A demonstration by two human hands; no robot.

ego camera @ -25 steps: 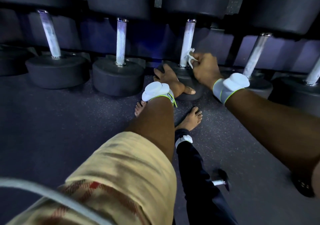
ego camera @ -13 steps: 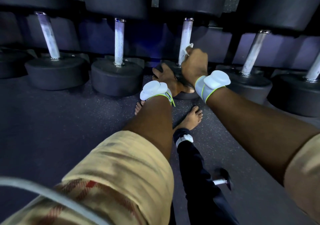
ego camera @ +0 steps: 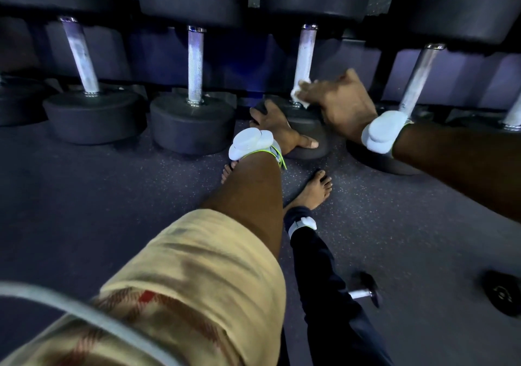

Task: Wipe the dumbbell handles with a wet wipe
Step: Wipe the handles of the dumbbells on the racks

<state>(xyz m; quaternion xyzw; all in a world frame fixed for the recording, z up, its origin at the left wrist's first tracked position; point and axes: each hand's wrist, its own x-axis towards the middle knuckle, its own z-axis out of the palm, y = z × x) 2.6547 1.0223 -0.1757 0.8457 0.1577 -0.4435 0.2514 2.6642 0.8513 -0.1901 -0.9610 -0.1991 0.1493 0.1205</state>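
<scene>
1. Head view is showing a row of dumbbells (ego camera: 191,123) standing on end on the floor (ego camera: 84,196); the row is sitting just as it was a second ago.
2. The third dumbbell (ego camera: 308,121) is the one being worked; its handle (ego camera: 306,52) is now showing bare along most of its length, where half a second ago the right hand was covering its lower part.
3. The right hand (ego camera: 342,103) is swinging out to the right of the handle and sinking low; its fingers are reaching left and pinching the wipe, though blur is hiding the exact grip.
4. The left hand (ego camera: 277,129) is lying flat and spread on the third dumbbell's lower head, thumb out, gripping nothing; it is staying put and seems to be steadying the weight.
5. The wipe (ego camera: 299,91) is sitting pressed against the very foot of the handle, by the collar, lower than half a second ago; I judge a downward stroke is finishing, so this handle is looking nearly done, while the others are probably still waiting.
</scene>
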